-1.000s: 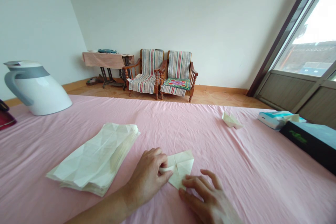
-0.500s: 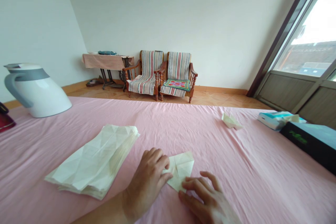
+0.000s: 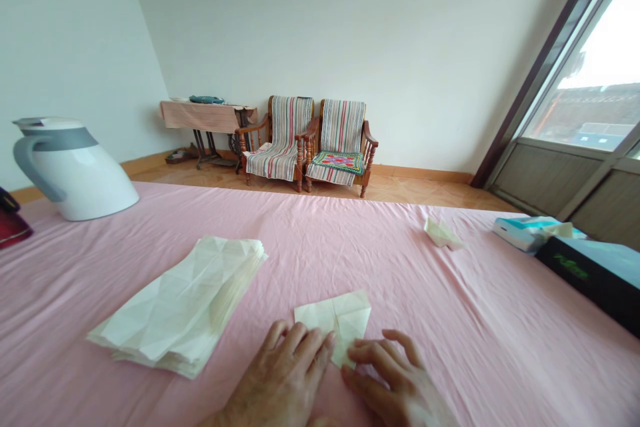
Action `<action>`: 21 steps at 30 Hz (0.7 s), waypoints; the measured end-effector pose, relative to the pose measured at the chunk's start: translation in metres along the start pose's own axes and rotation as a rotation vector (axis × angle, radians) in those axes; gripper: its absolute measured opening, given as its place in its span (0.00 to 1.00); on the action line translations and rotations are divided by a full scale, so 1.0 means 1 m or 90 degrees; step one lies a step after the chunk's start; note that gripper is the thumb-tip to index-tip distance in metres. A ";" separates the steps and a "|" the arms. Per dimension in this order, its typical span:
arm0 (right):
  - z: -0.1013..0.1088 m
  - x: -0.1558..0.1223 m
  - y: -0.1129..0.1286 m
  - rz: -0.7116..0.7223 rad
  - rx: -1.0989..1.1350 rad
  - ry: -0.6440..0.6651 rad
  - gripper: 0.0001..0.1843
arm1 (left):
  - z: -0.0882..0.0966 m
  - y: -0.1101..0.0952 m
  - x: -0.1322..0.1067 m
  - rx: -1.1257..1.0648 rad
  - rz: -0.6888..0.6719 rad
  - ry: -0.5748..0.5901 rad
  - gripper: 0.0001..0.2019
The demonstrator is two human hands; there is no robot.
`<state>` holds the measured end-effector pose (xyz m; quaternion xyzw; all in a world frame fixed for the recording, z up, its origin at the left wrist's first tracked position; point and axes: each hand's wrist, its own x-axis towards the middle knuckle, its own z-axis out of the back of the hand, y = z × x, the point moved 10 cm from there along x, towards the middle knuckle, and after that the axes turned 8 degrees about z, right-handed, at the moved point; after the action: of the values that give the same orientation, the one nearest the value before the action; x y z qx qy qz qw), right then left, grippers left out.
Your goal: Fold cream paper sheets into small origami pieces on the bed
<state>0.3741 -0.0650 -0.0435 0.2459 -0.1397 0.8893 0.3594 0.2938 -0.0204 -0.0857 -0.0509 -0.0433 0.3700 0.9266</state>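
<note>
A small piece of folded cream paper lies on the pink cloth in front of me, creased, with a pointed corner toward me. My left hand rests palm down on its near left edge, the fingers laid over the paper and pressing it; the thumb is mostly hidden. At the right, my right hand pinches the paper's near corner between thumb and forefinger, other fingers bent above. Left of both hands is a thick stack of creased cream paper sheets.
A folded paper piece sits farther back at the right. Beyond it are a tissue pack and a black box. A white and grey jug stands at the left by a dark red object. Pink cloth covers the table.
My left hand has drawn back toward me and turned flatter, uncovering the paper's upper left part. My right hand stays at the near corner. The view has shifted slightly.
</note>
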 end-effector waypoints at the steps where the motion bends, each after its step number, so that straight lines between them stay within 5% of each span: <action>1: 0.000 0.000 0.000 0.000 0.000 0.003 0.08 | 0.000 0.002 -0.002 -0.002 0.007 0.006 0.33; 7: -0.003 0.000 -0.002 -0.020 0.023 -0.004 0.09 | 0.016 0.010 -0.013 0.017 0.060 -0.039 0.29; 11: -0.004 0.000 -0.002 -0.033 0.056 0.014 0.08 | 0.010 0.010 -0.008 0.049 0.081 -0.017 0.28; 21: 0.001 -0.001 0.001 -0.027 0.038 -0.076 0.14 | 0.021 -0.022 0.001 0.003 -0.069 -0.019 0.16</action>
<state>0.3740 -0.0666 -0.0433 0.3120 -0.1292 0.8690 0.3617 0.3063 -0.0342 -0.0617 -0.0409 -0.0591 0.3200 0.9447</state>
